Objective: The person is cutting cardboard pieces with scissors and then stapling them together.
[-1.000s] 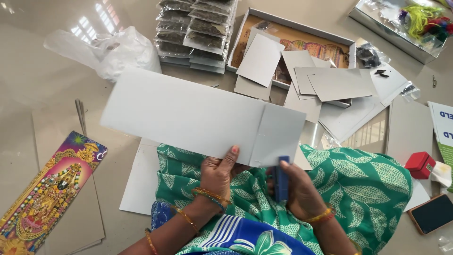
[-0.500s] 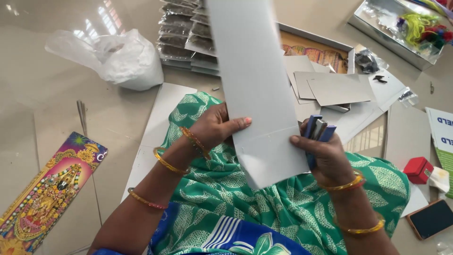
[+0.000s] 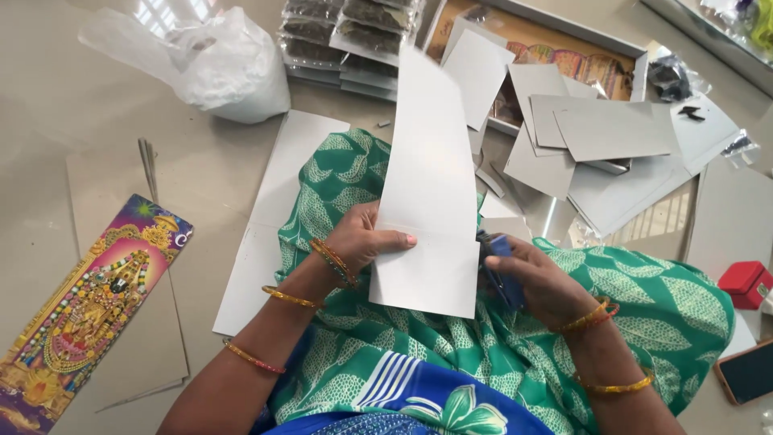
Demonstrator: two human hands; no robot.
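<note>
While the left hand point(image 3: 366, 242) is pinching the long grey card point(image 3: 431, 185) at its left edge, thumb lying across the face near a faint crease line, the right hand point(image 3: 535, 282) is closing around blue-handled scissors point(image 3: 501, 270) at the card's right edge, level with that same line. The blades are hidden behind the card and fingers, so whether they are biting into it cannot be told. Held this way, the card is standing nearly upright over the lap, its lower end hanging just above the green patterned cloth point(image 3: 644, 298) and its upper end leaning away toward the far side of the floor; the left grip seems to be steadying it so the scissors can meet the line squarely.

Spreading outward, a larger grey sheet point(image 3: 266, 234) is lying flat on the floor point(image 3: 97, 105) under the left knee. More cut card pieces point(image 3: 596, 137) are piling up toward the far right, overlapping an open shallow box point(image 3: 564, 48) with a decorated lining. Stacked clear packets point(image 3: 354, 32) are sitting along the far edge, with a white plastic bag point(image 3: 217, 64) just left of them. A colourful beaded picture point(image 3: 88, 306) is resting on a board at the near left. At the right edge a small red box point(image 3: 745, 282) and a phone point(image 3: 745, 370) are lying close together.
</note>
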